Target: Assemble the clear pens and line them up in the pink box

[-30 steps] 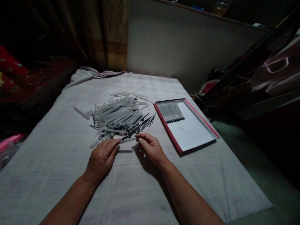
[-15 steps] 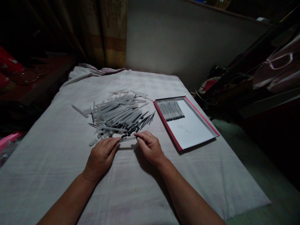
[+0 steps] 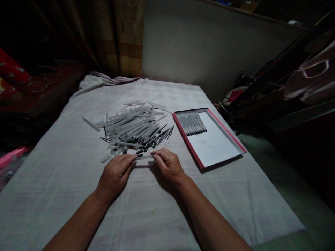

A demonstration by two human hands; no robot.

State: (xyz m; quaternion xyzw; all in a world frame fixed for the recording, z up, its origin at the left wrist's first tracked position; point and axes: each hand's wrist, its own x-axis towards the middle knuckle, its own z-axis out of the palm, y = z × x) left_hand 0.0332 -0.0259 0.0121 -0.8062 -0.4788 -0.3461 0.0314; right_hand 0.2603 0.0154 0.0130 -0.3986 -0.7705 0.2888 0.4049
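Between my two hands runs a clear pen barrel (image 3: 144, 157), held level just above the cloth. The fingers of my left hand (image 3: 116, 174) are closed on its left end. My right hand (image 3: 168, 164) pinches the right end, and the fingers hide that tip. Right behind them lies a heap of pen parts: whitish barrels (image 3: 131, 127), small black caps (image 3: 140, 152) and thin dark refills (image 3: 166, 134). To the right, a shallow red-edged box lid (image 3: 187, 148) holds a row of pens with black ends (image 3: 193, 122).
A pale checked cloth (image 3: 104, 223) covers the table. Off its left edge are a pink object (image 3: 13, 156) and a dark red surface (image 3: 65, 80) with a red patterned item (image 3: 13, 68). Curtain (image 3: 128, 38) and wall (image 3: 178, 45) stand behind; dark clutter fills the right side.
The view has shifted slightly. Both hands keep their hold on the barrel; at its right end, a dark bit seen earlier between the right fingers is now covered.
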